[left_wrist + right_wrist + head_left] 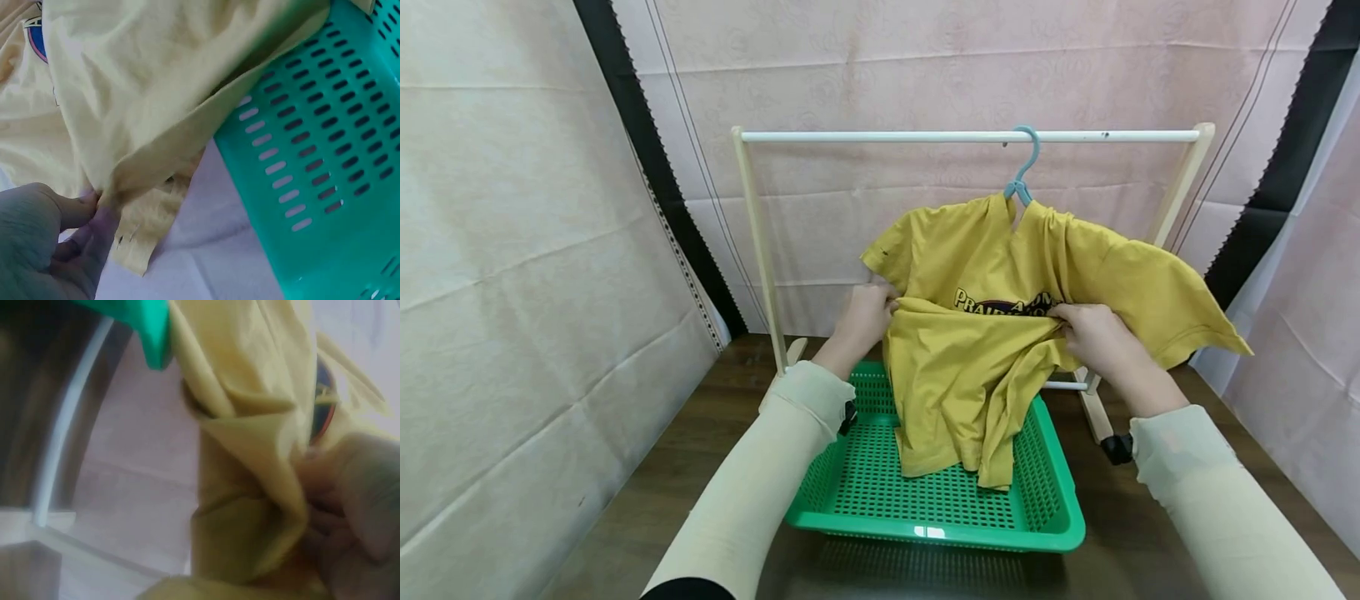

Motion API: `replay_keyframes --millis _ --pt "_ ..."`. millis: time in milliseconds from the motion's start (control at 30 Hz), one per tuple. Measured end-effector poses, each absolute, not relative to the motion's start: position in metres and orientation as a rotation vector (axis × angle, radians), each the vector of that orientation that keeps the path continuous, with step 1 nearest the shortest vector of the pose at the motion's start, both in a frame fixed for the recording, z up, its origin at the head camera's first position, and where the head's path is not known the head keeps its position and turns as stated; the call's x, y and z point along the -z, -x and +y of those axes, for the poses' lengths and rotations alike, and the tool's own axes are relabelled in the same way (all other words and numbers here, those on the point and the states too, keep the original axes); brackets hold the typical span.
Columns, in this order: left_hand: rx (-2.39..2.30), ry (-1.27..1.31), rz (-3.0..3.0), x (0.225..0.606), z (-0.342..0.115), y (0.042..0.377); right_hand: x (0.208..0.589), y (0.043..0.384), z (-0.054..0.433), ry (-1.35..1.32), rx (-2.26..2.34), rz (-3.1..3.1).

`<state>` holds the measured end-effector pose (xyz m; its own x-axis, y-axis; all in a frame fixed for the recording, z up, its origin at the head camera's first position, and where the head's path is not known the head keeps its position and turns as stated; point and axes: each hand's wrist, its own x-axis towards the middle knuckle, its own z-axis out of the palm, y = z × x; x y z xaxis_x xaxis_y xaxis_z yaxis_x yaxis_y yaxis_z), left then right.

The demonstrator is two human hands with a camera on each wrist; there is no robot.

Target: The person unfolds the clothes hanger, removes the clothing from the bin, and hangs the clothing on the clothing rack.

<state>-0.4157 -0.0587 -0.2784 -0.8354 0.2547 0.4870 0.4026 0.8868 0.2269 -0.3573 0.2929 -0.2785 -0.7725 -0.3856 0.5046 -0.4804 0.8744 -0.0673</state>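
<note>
A yellow T-shirt point(966, 250) with dark lettering on its chest hangs on a light blue hanger point(1020, 179), whose hook goes over the white bar of a rack. My left hand point(863, 321) pinches the shirt at its left side, below the sleeve; the left wrist view shows thumb and fingers closed on a fold of cloth. Next to the printed lettering, my right hand point(1097, 337) pinches the shirt on its right side. Between the hands the fabric is drawn into a fold, and its lower part drapes down into a green basket point(936, 533). The right wrist view is blurred.
The clothes rack point(865, 137) stands on a dark wooden table point(737, 467), its legs behind and beside the basket. Pale cloth walls point(542, 250) with black edging enclose the back and both sides.
</note>
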Motion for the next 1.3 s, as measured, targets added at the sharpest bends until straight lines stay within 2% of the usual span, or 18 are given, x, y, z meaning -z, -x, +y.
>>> replay_keyframes --millis 300,467,833,1300 --pt "0.439 0.741 -2.822 0.292 -0.052 0.408 0.304 0.355 0.276 -0.878 -0.360 -2.541" --pt "0.329 0.907 -3.014 0.305 -0.047 0.402 0.322 0.355 0.267 -0.895 -0.393 -2.735" --pt "0.103 0.934 -3.140 0.326 -0.043 0.403 0.338 0.361 0.263 -0.898 -0.391 -2.795" --pt "0.213 0.934 -3.018 0.326 -0.043 0.406 0.335 0.363 0.266 -0.893 -0.378 -2.738"
